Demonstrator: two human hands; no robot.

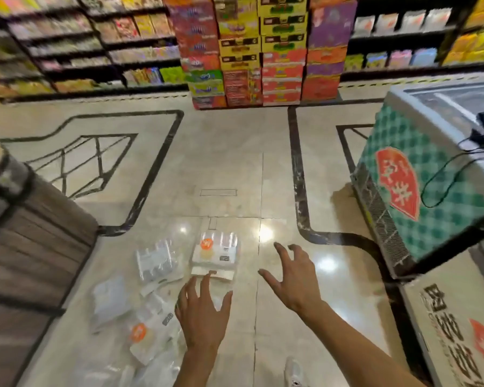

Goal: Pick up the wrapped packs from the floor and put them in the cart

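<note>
Polished beige floor (221,169) with dark inlaid lines is being viewed from above, in a shop aisle. Shelves of packaged goods (81,46) are being seen along the far side, blurred, with a stack of coloured cartons (263,51) standing between them. A chest freezer (419,174) with green check pattern and a red label is being seen on the right; a black cable (453,166) is hanging over its side. A brown slatted unit (34,247) is being seen on the left.

Wrapped packs (157,297) are being seen lying scattered on the floor at lower left of centre, clear film with white contents. One pack with an orange round sticker (215,254) is lying farthest from the viewer; a second orange-stickered pack (148,339) is lying nearer. A clear pack (157,263) is lying just left of the far one.

Left hand (201,317) is being held over the packs, fingers spread and relaxed, fingertips at the near edge of the far stickered pack; contact cannot be told. Nothing is being held in its grip.

Right hand (294,277) is being held over bare floor to the right of the packs, fingers spread and slightly curled, grip empty.

A white shoe (294,372) is being seen at the bottom edge. No cart can be identified.
</note>
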